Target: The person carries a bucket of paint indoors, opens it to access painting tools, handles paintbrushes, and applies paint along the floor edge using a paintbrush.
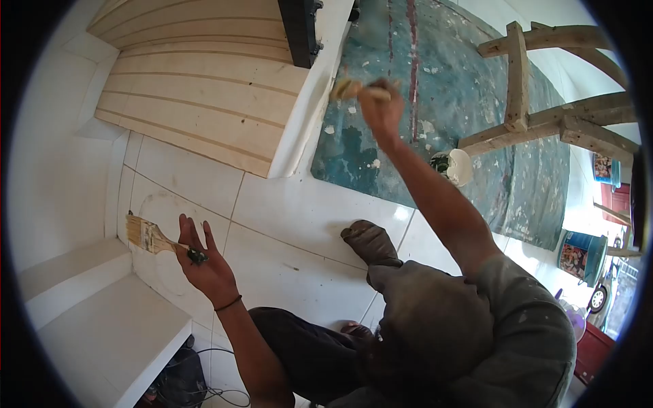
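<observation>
My left hand holds a paintbrush by its handle, low over the white tiled floor. Pale bristles point away to the left, several fingers stretch out past the handle, and a dark green lump shows at the palm. Up ahead, my right hand grips a second brush, blurred by motion. Its bristle end is beside the white edge of the wood-panelled surface, above the paint-spotted green sheet; whether it touches the edge I cannot tell. A white paint-stained cup stands on the sheet below my right forearm.
Grooved wooden panelling fills the upper left, with a black metal post at its edge. Wooden trestle beams stand over the green sheet. Paint buckets are at far right. A white step and cables lie lower left.
</observation>
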Demonstrator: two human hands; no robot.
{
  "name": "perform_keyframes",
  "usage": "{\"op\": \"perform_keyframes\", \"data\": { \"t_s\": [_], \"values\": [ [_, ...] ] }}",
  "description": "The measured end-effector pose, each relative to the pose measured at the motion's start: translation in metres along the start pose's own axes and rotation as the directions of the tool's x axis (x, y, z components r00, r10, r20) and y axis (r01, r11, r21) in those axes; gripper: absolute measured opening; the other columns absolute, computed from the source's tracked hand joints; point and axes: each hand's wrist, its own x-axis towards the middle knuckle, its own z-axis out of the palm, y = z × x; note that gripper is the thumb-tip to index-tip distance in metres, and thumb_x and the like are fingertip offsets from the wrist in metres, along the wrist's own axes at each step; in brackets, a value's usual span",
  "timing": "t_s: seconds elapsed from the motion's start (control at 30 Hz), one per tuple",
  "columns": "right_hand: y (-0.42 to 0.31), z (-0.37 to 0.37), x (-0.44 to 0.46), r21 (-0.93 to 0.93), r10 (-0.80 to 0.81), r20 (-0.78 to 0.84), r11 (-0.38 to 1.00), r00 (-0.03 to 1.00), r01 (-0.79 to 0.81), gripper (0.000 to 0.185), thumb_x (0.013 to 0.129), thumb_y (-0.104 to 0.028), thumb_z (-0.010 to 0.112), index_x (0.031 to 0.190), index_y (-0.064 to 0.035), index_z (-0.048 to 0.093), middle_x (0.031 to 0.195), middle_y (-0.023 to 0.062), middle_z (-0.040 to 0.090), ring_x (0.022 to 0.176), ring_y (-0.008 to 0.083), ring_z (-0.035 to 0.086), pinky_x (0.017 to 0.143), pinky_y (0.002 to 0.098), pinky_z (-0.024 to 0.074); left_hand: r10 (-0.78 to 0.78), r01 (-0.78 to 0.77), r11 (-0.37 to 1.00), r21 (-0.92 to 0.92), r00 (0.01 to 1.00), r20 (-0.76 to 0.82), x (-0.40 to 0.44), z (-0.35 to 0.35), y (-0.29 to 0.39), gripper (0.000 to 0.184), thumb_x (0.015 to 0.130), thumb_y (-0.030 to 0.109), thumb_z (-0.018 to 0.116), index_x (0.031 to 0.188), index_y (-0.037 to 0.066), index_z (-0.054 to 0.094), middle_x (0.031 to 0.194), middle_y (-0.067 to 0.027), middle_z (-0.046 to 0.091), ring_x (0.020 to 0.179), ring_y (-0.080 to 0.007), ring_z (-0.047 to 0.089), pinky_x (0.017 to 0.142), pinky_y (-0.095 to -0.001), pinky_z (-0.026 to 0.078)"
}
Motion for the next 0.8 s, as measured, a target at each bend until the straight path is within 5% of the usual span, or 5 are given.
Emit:
{"op": "perform_keyframes", "data": {
  "t_s": [0.1,0.27,0.37,0.6,0.8],
  "values": [
    [0.037,0.035,0.031,0.038,0.012,-0.06,0.999,0.998,-0.01,0.016,0.08,-0.016,0.074,0.084,-0.0015,0.068,0.07,0.0102,0.069,0.064,0.0133,0.063,0.059,0.0339,0.0509,0.045,-0.064,0.979,0.193,0.994,0.103,0.005,-0.02,-0.01,0.048,0.11,0.035,0.038,0.127,-0.003,0.06,0.156,-0.0146,0.044,0.146,-0.0253,0.036,0.121,-0.0486,0.034],
    [0.01,0.039,-0.157,0.05,-0.167,0.295,0.986,0.941,0.16,0.022,0.08,-0.024,0.077,0.085,-0.0034,0.069,0.088,0.0181,0.072,0.081,0.0381,0.07,0.075,0.045,0.0568,-0.021,0.016,0.993,0.117,0.999,0.039,0.006,-0.032,0.001,0.045,0.11,0.032,0.037,0.123,-0.004,0.061,0.155,-0.0148,0.044,0.145,-0.0246,0.038,0.12,-0.0483,0.035],
    [-0.017,-0.005,-0.249,0.17,-0.077,0.88,0.973,0.468,-0.158,0.021,0.082,-0.023,0.076,0.083,-0.0026,0.071,0.078,0.0156,0.07,0.074,0.0266,0.068,0.075,0.0395,0.0538,-0.005,0.005,0.998,0.058,1.0,-0.003,0.013,-0.028,-0.003,0.044,0.11,0.031,0.037,0.122,-0.003,0.062,0.155,-0.0148,0.045,0.145,-0.025,0.038,0.12,-0.0483,0.036],
    [-0.024,-0.047,-0.085,0.319,0.239,0.628,0.79,0.741,-0.524,0.009,0.082,-0.005,0.073,0.089,0.0004,0.072,0.085,0.011,0.073,0.075,0.0168,0.068,0.067,0.0307,0.0544,0.002,-0.014,0.991,0.136,0.996,0.085,-0.002,-0.032,0.006,0.045,0.11,0.033,0.039,0.124,-0.002,0.063,0.155,-0.0137,0.045,0.144,-0.0244,0.039,0.119,-0.0485,0.036],
    [0.008,-0.086,-0.072,0.387,0.518,0.682,0.344,0.517,-0.855,0.01,0.088,-0.003,0.065,0.095,0.0012,0.07,0.093,0.0144,0.072,0.077,0.021,0.069,0.068,0.0325,0.0564,-0.033,0.024,0.997,0.073,0.992,0.125,-0.005,-0.042,0.012,0.044,0.11,0.033,0.039,0.125,-0.001,0.063,0.156,-0.0152,0.044,0.146,-0.0232,0.037,0.12,-0.049,0.034]
  ]
}}
